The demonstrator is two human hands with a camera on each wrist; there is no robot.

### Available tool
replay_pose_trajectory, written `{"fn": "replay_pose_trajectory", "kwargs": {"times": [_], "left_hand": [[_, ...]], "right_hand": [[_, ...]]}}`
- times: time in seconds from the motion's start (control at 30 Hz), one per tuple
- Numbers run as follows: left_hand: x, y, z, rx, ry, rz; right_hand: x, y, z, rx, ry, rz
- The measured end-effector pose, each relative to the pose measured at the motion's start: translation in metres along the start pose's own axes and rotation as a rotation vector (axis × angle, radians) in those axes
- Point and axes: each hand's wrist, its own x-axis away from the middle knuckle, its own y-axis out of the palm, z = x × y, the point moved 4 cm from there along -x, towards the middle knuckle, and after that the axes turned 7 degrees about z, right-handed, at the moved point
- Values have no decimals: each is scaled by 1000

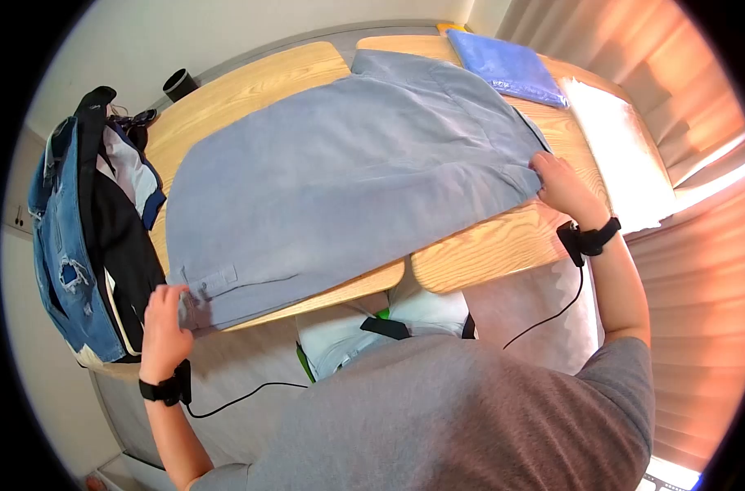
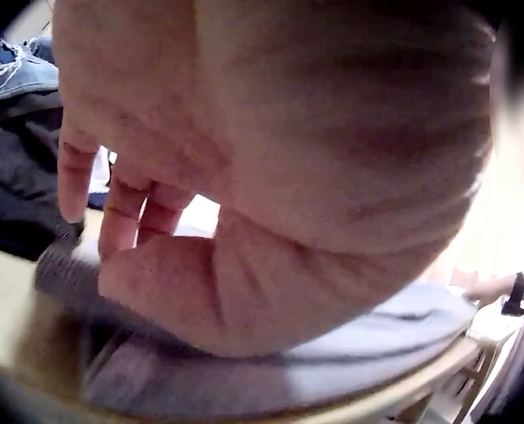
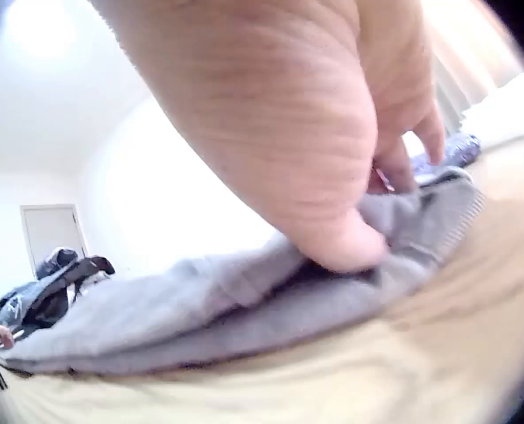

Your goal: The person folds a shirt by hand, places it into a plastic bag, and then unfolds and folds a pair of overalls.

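Note:
A grey-blue garment lies spread over the wooden tables, its near edge along the tables' front. At its lower left corner, by a small label patch, the left hand holds the hem; in the left wrist view the fingers of this hand hang bent over the cloth. The right hand grips the garment's right end. Seen from the right wrist, the thumb of that hand presses into the folded fabric beside a ribbed edge, with the fingers on its far side.
Jeans and dark clothes are heaped at the left end. A blue plastic-wrapped packet lies at the back right, near a bright white sheet-like item. A black bin stands behind the tables. Cables hang from both wrists.

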Motion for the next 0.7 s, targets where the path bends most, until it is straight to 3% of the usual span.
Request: {"fn": "replay_pose_trajectory", "kwargs": {"times": [0.03,0.07,0.1,0.17,0.27,0.3,0.37,0.53,0.6,0.7], "left_hand": [[-6,-12,13,65,26,87],[-11,-20,26,68,227,290],[-20,-33,50,186,254,336],[-53,-48,96,348,373,289],[-105,-39,162,447,631,144],[-123,-27,181,443,723,105],[-164,4,213,504,799,-60],[-225,71,264,523,751,-265],[-233,89,269,583,566,-526],[-244,97,265,538,450,-687]], "right_hand": [[2,-13,-10,-117,-13,31],[3,-21,-16,-232,-27,58],[8,-23,-17,-240,-17,22],[8,-24,-13,-562,153,-54],[14,-13,-6,-595,219,-20],[15,-5,2,-594,223,-18],[17,7,18,-675,70,105],[15,17,31,-757,38,90],[11,22,34,-783,37,72],[9,28,36,-874,151,18]]}}
